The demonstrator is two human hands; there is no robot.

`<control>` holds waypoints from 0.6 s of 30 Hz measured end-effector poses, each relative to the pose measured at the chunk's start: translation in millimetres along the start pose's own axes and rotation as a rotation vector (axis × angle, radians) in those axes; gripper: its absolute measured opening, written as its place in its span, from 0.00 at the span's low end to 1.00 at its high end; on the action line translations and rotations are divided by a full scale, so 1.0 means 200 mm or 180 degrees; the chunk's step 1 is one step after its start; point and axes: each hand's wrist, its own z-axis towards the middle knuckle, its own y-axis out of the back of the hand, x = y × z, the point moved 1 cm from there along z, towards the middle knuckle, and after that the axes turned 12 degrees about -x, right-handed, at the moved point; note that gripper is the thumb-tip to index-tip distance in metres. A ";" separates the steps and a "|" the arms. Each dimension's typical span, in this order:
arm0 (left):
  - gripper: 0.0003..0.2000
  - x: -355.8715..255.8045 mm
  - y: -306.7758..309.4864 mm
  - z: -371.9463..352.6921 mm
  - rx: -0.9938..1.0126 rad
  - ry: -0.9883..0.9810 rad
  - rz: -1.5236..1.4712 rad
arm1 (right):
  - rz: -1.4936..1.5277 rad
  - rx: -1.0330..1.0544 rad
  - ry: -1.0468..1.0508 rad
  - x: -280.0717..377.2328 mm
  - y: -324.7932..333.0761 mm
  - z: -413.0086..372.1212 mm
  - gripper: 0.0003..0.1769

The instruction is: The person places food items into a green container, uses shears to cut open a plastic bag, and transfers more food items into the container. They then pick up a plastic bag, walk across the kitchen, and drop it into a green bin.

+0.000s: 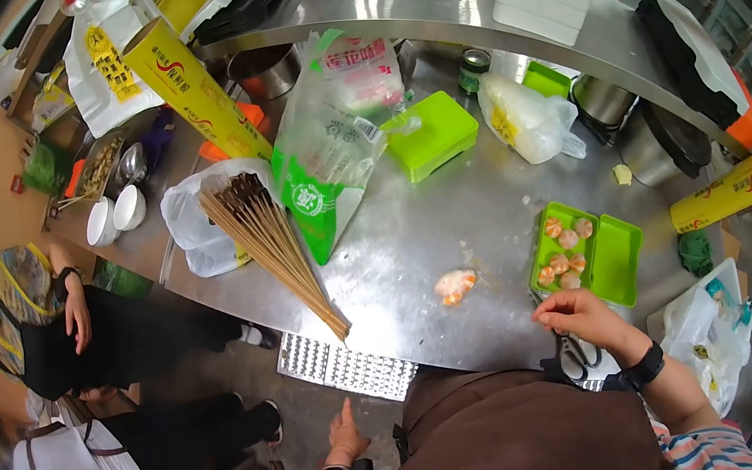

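Observation:
My left hand (pixel 346 436) is below the counter's front edge, its fingers apart and holding nothing. My right hand (pixel 577 314) is over the counter edge beside the green box, thumb and fingers pressed together; whether something small is between them cannot be made out. Black-handled scissors (pixel 576 358) lie just under it. An open green box (pixel 618 261) has several pinkish-white round pieces (pixel 567 264) in its left half. A pale orange-and-white lump (pixel 455 286) rests on the steel counter (pixel 402 275), left of the box.
Bundled wooden sticks (pixel 288 269) lie by a white bag (pixel 193 227). Behind are a green-printed plastic bag (pixel 325 159), a closed green box (pixel 431 135) and a bagged white item (pixel 525 118). Several people (pixel 88 468) are at the left and back. A perforated metal strip (pixel 346 366) borders the counter.

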 end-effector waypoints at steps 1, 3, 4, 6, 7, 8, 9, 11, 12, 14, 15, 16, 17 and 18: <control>0.35 -0.04 0.04 -0.02 -0.0428 -0.0116 0.0304 | 0.0009 -0.0018 0.0003 -0.01 0.01 -0.01 0.09; 0.36 -0.07 0.11 0.02 -0.0848 -0.0263 0.0614 | 0.0100 -0.0177 0.0046 -0.03 0.02 -0.04 0.09; 0.35 -0.04 0.15 0.08 0.0169 0.0407 0.0127 | 0.0113 -0.0208 0.0030 -0.05 0.04 -0.05 0.09; 0.35 -0.06 0.22 0.16 0.1242 0.1021 -0.0342 | -0.0151 -0.0515 0.0090 -0.11 0.08 -0.08 0.11; 0.35 -0.12 0.28 0.19 0.1444 0.1181 -0.0195 | -0.0153 -0.0592 0.0046 -0.13 0.10 -0.09 0.11; 0.35 -0.16 0.31 0.20 0.1660 0.1312 -0.0031 | -0.0488 -0.0812 0.0214 -0.15 0.12 -0.11 0.14; 0.35 -0.13 0.28 0.19 0.1751 0.1196 0.0005 | -0.0836 -0.1043 0.0350 -0.19 0.14 -0.15 0.16; 0.34 -0.08 0.22 0.14 0.0047 -0.0549 0.0146 | -0.1218 -0.1160 0.0436 -0.27 0.17 -0.22 0.19; 0.32 -0.19 0.31 0.14 -0.0495 -0.0877 -0.0193 | -0.1580 -0.1123 0.0646 -0.31 0.19 -0.24 0.21; 0.29 -0.43 0.54 0.20 -0.0282 -0.1010 -0.1175 | -0.1724 -0.1059 0.0484 -0.39 0.20 -0.29 0.26; 0.29 -0.55 0.64 0.23 -0.0279 -0.1011 -0.1164 | -0.2223 -0.1194 0.0984 -0.44 0.20 -0.31 0.28; 0.27 -0.69 0.73 0.25 -0.0293 -0.1121 -0.1366 | -0.2718 -0.1316 0.1503 -0.46 0.18 -0.32 0.30; 0.25 -0.83 0.79 0.28 -0.0308 -0.1238 -0.1569 | -0.2800 -0.1261 0.1373 -0.45 0.16 -0.33 0.32; 0.22 -0.96 0.84 0.32 -0.0854 -0.1925 -0.1371 | -0.2792 -0.1268 0.1371 -0.45 0.15 -0.32 0.32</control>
